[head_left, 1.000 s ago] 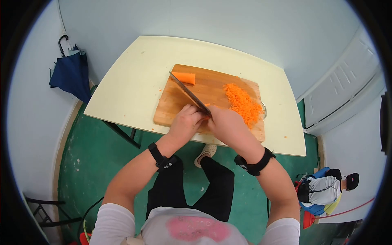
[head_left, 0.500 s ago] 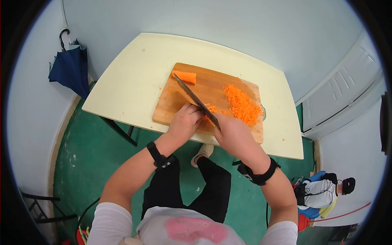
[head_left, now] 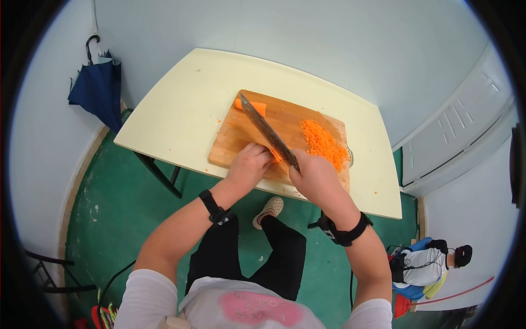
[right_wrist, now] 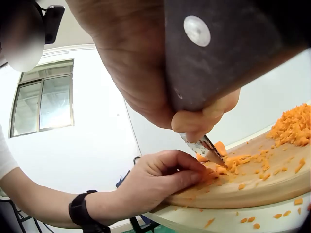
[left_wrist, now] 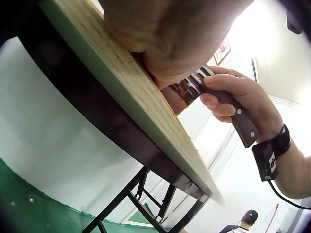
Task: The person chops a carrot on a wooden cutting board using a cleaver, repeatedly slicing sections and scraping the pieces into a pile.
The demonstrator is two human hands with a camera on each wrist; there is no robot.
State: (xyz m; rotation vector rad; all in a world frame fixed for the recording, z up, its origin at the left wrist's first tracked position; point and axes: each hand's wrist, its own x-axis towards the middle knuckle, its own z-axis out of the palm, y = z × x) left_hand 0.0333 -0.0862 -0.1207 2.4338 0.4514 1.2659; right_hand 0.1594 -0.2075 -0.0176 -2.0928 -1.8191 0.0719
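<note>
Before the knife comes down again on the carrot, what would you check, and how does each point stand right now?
1. Right hand grips the knife handle: ok.
2. Left hand fingers curled, holding the carrot bits beside the blade: ok.
3. Left fingertips clear of the edge: cannot tell, very close.
4. Cutting board fully on the table: ok.
5. Carrot chunk and chopped pile out of the blade's way: ok.

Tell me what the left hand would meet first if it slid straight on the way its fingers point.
Probably the knife: the left hand points its curled fingers toward the blade across the cutting board, with carrot bits in between. Depth is hard to judge.
</note>
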